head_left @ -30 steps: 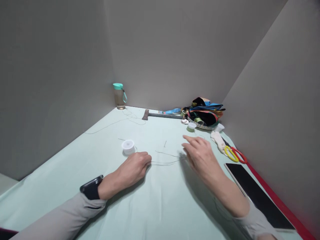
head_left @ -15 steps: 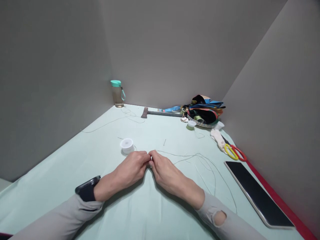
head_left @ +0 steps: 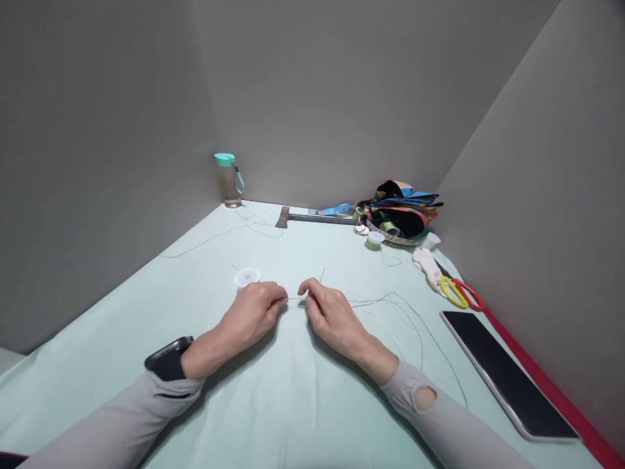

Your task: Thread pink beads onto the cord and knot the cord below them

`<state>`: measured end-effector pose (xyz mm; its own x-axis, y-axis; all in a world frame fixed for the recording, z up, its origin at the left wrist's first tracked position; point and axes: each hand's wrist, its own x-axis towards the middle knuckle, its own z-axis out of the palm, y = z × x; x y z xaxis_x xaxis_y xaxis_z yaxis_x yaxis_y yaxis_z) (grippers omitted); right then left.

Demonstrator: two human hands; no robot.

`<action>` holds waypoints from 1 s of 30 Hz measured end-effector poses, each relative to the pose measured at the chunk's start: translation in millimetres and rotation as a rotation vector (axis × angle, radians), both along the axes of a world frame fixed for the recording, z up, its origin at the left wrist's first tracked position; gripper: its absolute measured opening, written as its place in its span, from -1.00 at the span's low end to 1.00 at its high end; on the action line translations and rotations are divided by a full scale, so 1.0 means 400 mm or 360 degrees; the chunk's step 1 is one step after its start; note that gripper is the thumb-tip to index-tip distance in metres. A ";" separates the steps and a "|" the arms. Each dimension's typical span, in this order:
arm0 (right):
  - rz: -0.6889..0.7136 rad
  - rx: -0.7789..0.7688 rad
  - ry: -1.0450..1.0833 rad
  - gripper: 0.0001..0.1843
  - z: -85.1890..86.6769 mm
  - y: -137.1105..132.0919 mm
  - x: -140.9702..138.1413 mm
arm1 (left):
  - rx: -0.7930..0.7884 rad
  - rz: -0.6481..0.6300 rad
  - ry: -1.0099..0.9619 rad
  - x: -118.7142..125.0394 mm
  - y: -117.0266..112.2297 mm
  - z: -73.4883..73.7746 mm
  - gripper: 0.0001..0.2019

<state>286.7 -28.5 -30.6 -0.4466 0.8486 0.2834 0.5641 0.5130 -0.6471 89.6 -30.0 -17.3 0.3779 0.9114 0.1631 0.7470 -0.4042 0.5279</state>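
Pale green cloth tabletop (head_left: 288, 404), thin grey thread (head_left: 297, 299) pinched taut between left hand (head_left: 251, 317) and right hand (head_left: 334, 319), each clenched on it, slack length looping rightward, white plastic spool (head_left: 247, 277) just beyond

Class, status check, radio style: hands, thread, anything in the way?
Left hand and right hand pinching thin thread, short straight span between them. White spool just past left hand. Loose strands off to the right.
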 end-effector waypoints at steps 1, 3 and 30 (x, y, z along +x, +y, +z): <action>-0.0001 0.0008 -0.0011 -0.77 0.000 0.001 -0.001 | -0.0002 -0.0004 0.0008 0.000 0.001 -0.001 -0.73; 0.0001 0.0016 -0.0031 -0.80 -0.002 0.000 -0.005 | -0.0004 -0.0021 0.0019 0.002 0.001 -0.001 -0.72; -0.0122 0.0032 -0.0232 -0.81 -0.002 0.024 0.025 | 0.0121 0.0240 -0.0043 -0.129 0.047 0.072 -0.41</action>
<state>296.6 -18.9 -31.5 -0.4184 0.8766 0.2377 0.6894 0.4769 -0.5452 37.9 -11.3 11.5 0.2325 0.9420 0.2419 0.7883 -0.3282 0.5205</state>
